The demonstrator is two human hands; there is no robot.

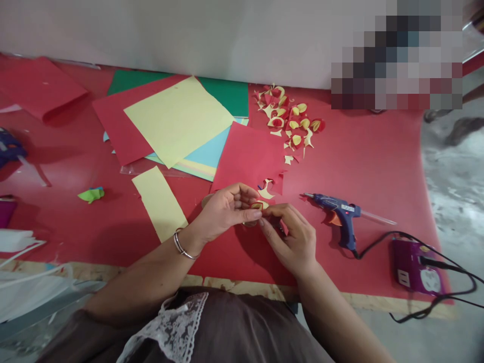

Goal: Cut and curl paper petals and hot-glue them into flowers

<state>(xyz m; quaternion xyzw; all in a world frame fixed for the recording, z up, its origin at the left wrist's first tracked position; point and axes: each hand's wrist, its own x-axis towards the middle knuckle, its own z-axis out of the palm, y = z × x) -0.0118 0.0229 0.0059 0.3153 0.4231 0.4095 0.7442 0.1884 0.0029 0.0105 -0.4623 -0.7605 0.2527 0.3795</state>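
Brown garment (242, 327), left hand (227, 206) and right hand (293, 234) pinching red-yellow paper petal (257, 205), scraps (276, 133) beyond, glue gun (342, 214) alongside

Soft, moderate indoor light seems to fall from above, washing the right side of the red-covered bench (370, 151) with a pale, hazy sheen. A diffuse shadow lies below the left hand (230, 206) and right hand (289, 232). Wide-angle distortion bows the bench's right edge; the leftmost glue gun (10, 146) looks smeared, and coarse pixelation masks the upper right.
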